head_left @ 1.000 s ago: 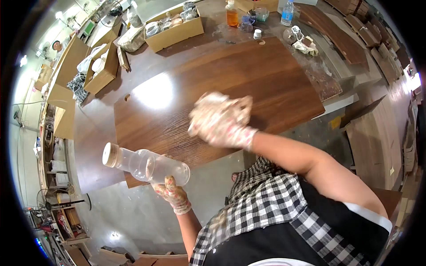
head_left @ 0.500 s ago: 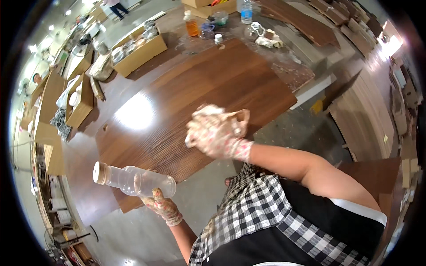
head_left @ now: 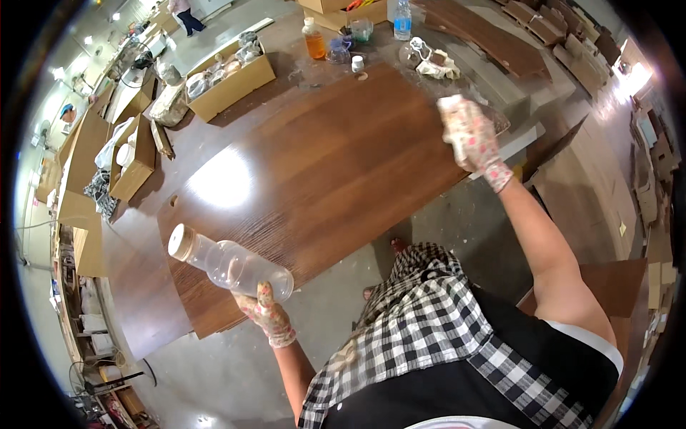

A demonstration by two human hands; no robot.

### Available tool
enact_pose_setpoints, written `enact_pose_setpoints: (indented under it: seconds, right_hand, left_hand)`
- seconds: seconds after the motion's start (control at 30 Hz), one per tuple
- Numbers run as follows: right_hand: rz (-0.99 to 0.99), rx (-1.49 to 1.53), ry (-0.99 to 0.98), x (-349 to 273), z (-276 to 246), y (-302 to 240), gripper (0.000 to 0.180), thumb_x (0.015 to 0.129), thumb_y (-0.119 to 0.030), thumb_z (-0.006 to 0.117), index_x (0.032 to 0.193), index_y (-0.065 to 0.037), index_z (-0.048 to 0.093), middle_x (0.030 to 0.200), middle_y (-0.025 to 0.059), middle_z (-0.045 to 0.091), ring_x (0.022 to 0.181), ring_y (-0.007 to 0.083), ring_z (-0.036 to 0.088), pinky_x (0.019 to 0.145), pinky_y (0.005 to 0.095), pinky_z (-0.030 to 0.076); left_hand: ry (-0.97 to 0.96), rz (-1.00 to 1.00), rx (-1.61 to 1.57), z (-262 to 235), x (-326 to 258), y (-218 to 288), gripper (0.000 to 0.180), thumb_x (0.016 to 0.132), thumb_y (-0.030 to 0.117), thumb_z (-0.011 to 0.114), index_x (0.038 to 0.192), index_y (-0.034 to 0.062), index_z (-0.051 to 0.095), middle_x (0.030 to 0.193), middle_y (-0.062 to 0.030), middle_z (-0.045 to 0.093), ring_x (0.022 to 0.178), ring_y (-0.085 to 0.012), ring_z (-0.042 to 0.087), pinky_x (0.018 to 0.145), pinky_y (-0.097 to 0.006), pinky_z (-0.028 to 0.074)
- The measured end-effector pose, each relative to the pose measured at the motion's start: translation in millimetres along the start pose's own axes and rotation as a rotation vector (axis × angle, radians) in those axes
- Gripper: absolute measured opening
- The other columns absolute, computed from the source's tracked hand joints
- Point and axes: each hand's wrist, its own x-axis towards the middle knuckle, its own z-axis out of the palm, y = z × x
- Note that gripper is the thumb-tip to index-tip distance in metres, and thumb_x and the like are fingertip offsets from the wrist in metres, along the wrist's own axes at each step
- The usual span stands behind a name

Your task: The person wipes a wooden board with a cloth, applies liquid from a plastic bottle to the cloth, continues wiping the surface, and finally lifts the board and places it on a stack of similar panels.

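In my gloved left hand (head_left: 269,319) is a clear plastic bottle (head_left: 250,270) with a pale cap, tilted so its cap points up and to the left. It is held over the near left part of a dark brown wood-grain panel (head_left: 336,164). My right hand (head_left: 477,143), in a floral glove, is closed around a crumpled pale cloth (head_left: 457,114) at the panel's far right edge. The fingers there are partly hidden by the cloth. Light glares off the panel's left half.
Along the back stand an orange-filled bottle (head_left: 314,41), a water bottle (head_left: 402,21) and a small white cap (head_left: 357,64). Cardboard boxes (head_left: 232,89) with assorted items line the far left. Stacked boards (head_left: 582,186) lie at the right, beyond a strip of concrete floor (head_left: 443,229).
My right hand has swept with the cloth from the panel's middle to its far right edge, the arm stretching out. The bottle in my left hand has shifted slightly right.
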Motion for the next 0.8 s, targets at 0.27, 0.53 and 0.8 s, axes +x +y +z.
enact_pose_setpoints:
  seconds: [0.27,0.53,0.8]
  right_hand:
    - [-0.295,0.507,-0.104,6.6,33.8,-113.1,0.020,0.089,-0.021,0.062,0.107,-0.016,0.067,0.125,0.0042,0.059,0.119,0.0267,0.053,0.102,0.0434,0.039]
    - [-0.808,0.790,-0.143,54.4,37.1,-199.8,0.019,0.093,-0.019,0.055,0.106,-0.015,0.068,0.121,0.0061,0.058,0.117,0.0267,0.053,0.099,0.0412,0.042]
    - [-1.155,0.979,-0.420,32.9,25.9,-113.3,0.030,0.080,-0.019,0.061,0.108,-0.011,0.065,0.122,0.0105,0.056,0.118,0.0306,0.050,0.095,0.0457,0.043]
  left_hand:
    - [-0.019,0.018,0.020,18.6,-4.1,6.8,0.077,0.080,0.039,0.071,0.139,0.0001,0.041,0.123,-0.0127,0.055,0.110,-0.0238,0.055,0.096,-0.038,0.045]
    - [0.179,0.007,0.154,22.8,-10.2,23.7,0.074,0.082,0.039,0.069,0.139,0.0019,0.042,0.125,-0.0129,0.055,0.113,-0.0243,0.054,0.099,-0.039,0.043]
    - [0.436,-0.035,0.070,6.6,-14.6,12.3,0.062,0.082,0.028,0.067,0.135,0.0029,0.047,0.125,-0.0094,0.054,0.113,-0.0203,0.051,0.098,-0.034,0.041]
